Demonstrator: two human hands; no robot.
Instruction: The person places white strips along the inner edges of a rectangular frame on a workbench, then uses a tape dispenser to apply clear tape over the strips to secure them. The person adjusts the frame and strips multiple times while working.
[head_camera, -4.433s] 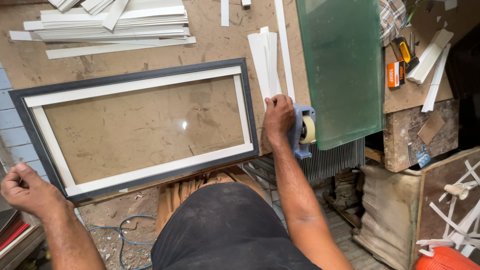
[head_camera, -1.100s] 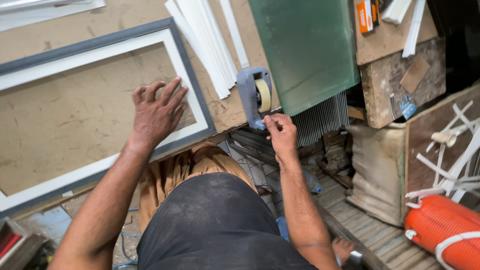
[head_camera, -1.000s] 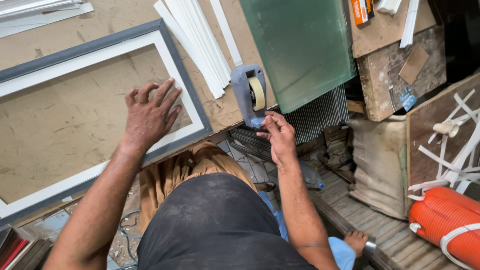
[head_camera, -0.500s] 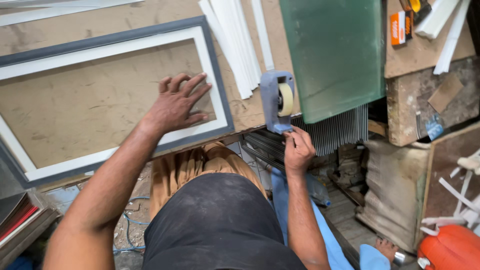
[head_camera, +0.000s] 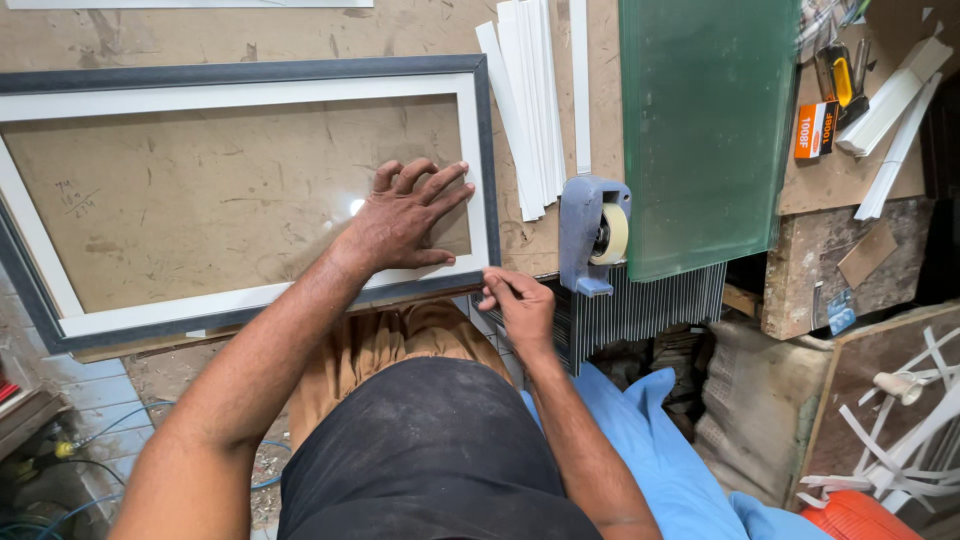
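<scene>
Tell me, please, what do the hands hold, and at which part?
The left hand lies flat on the glass near the frame's right end. The right hand pinches at its near right corner; what it holds cannot be told.

Even, fairly bright, diffuse light over the brown board worktop (head_camera: 300, 30). Small white glare spot on the clear glass pane (head_camera: 355, 206) inside the grey-and-white rectangular picture frame (head_camera: 478, 150). Left hand (head_camera: 405, 215) casts a soft, faint shadow on the glass beneath the palm. Frosted green glass sheet (head_camera: 705, 130) shows a dull, even sheen. Lower right and lower left corners fall darker. Focus sharp at centre; wide-angle bending of straight lines toward the edges. No motion blur.
</scene>
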